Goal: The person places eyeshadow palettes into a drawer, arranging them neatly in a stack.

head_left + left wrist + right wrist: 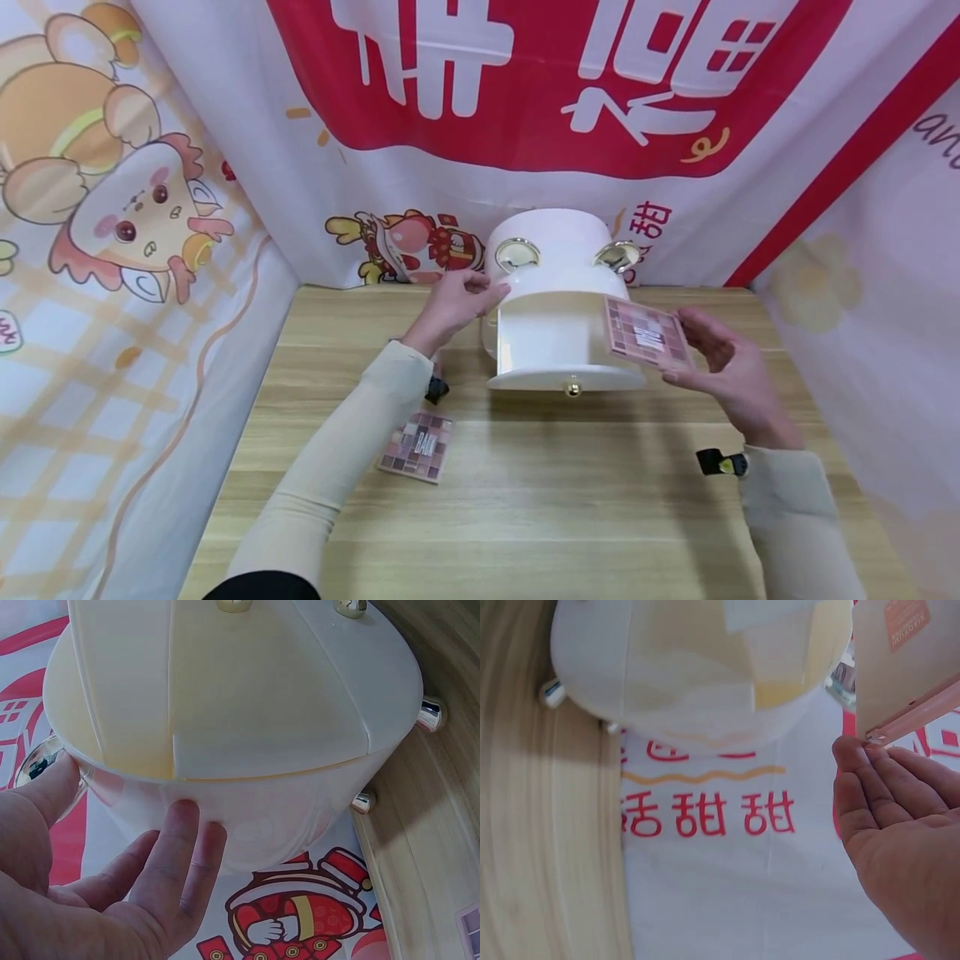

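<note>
A white rounded storage box [555, 237] stands against the back cloth with its lower drawer [540, 379] pulled out, a gold knob [573, 387] on the drawer's front. My left hand [461, 304] rests its fingers against the box's left side; in the left wrist view its thumb lies by a gold round fitting [37, 761]. Between the thumb and fingers of my right hand [723, 367] is a pink eyeshadow palette [648, 333], held tilted above the drawer's right side. The right wrist view shows the palette's pale back [896, 667].
A second eyeshadow palette [418, 447] lies on the wooden table [585, 508], next to my left forearm. Printed cloth [262, 208] hangs at the back and both sides. Two gold-rimmed ovals [517, 254] sit on the box's upper front.
</note>
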Motion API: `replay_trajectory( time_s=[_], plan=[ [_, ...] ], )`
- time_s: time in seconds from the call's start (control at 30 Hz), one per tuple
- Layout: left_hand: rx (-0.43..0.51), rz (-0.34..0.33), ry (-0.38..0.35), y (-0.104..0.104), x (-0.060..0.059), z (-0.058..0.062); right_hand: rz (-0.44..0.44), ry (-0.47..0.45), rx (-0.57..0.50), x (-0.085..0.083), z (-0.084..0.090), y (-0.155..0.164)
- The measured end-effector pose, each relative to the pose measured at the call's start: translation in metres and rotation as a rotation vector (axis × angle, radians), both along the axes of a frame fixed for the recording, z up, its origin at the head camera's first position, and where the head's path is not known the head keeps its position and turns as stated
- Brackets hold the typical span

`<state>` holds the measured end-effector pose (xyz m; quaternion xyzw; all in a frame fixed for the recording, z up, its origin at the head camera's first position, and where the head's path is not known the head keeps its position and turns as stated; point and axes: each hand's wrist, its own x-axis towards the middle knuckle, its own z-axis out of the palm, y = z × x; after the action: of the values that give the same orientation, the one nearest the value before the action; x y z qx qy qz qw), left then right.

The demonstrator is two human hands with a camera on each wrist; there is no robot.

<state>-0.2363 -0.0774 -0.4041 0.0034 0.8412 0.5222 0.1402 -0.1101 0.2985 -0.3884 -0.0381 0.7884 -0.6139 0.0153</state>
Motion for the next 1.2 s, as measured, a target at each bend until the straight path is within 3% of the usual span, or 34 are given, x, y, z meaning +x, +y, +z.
replay_trajectory(
  time_s=[0.37,1.2],
  plan=[
    [0.006,0.002,0.024,-0.001,0.001,-0.001,0.058,0.026,0.135,-0.004,0.008,-0.023],
    [-0.004,0.003,0.013,-0.001,0.001,0.0,0.06,-0.129,0.274,-0.032,0.015,-0.071]
  ],
)
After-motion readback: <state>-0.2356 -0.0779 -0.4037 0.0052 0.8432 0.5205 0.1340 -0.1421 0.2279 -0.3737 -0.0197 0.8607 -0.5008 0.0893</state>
